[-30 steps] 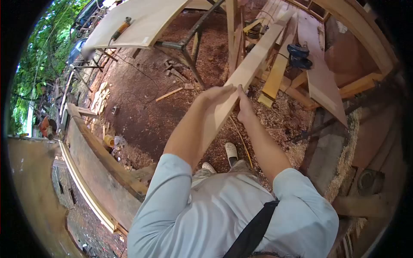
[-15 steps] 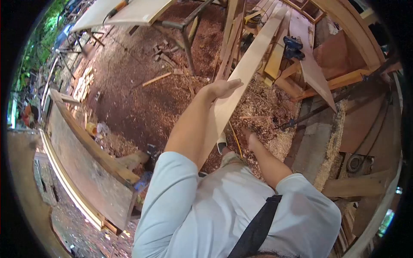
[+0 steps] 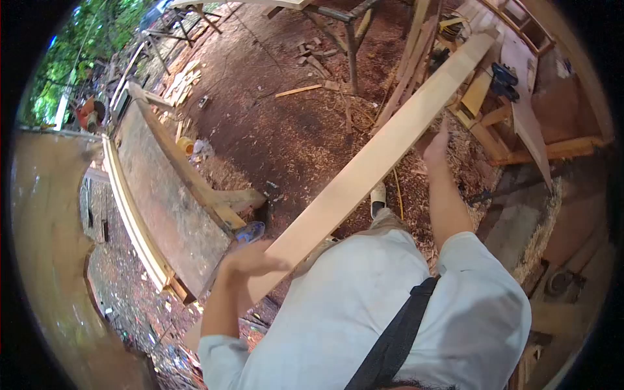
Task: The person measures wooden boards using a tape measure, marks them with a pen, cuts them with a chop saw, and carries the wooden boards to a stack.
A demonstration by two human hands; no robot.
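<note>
A long pale wooden plank [image 3: 383,153] runs diagonally from the upper right down past my left side. Near its lower part, my left hand [image 3: 250,260] lies across the wood with its fingers over the top face and holds it; the thumb cannot be made out. My right hand [image 3: 434,144] is beside the plank's right edge, fingers stretched out and slightly blurred, with nothing visible in it. Whether those fingertips touch the edge I cannot tell.
A dark blue power tool [image 3: 504,81] rests on a board [image 3: 530,123] at the upper right. A worn wooden panel [image 3: 172,201] stands to my left. Scrap wood [image 3: 315,57] and shavings litter the dirt floor. A yellow cord [image 3: 398,195] lies near my foot [image 3: 377,198].
My left hand has moved back along the plank toward my left side. The plank's lower end has swung left. My right hand has risen forward to the plank's edge. The view has shifted.
</note>
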